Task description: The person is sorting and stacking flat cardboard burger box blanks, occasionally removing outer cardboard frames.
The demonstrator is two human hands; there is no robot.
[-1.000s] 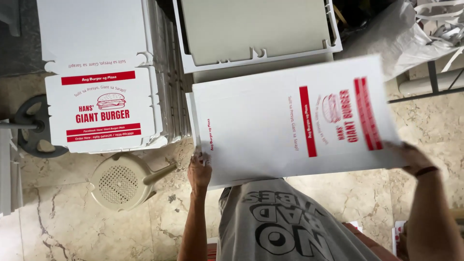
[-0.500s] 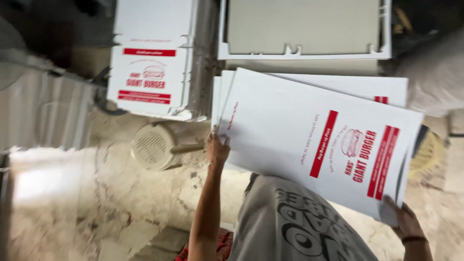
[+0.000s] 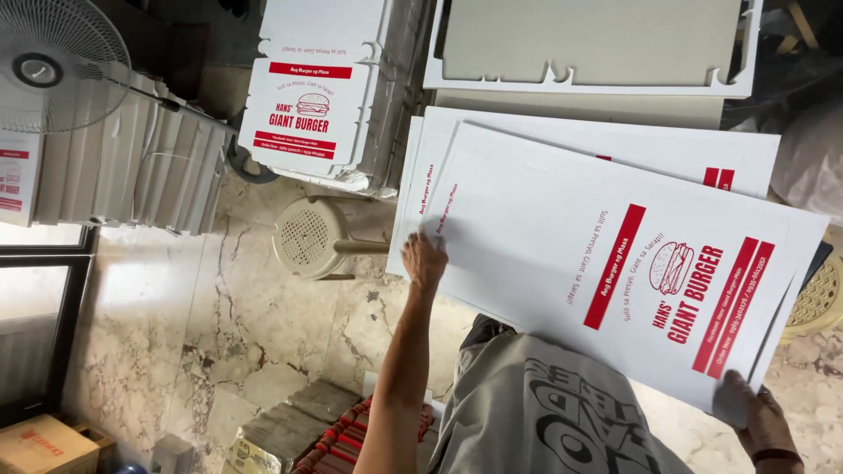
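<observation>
Marble floor — white, red-printed flat carton sheet

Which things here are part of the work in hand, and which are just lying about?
In hand: large flat white cardboard sheet with red burger print, held by left hand and right hand; similar sheets beneath.
Lying about: white electric fan; beige plastic stool; brown cardboard box.
</observation>
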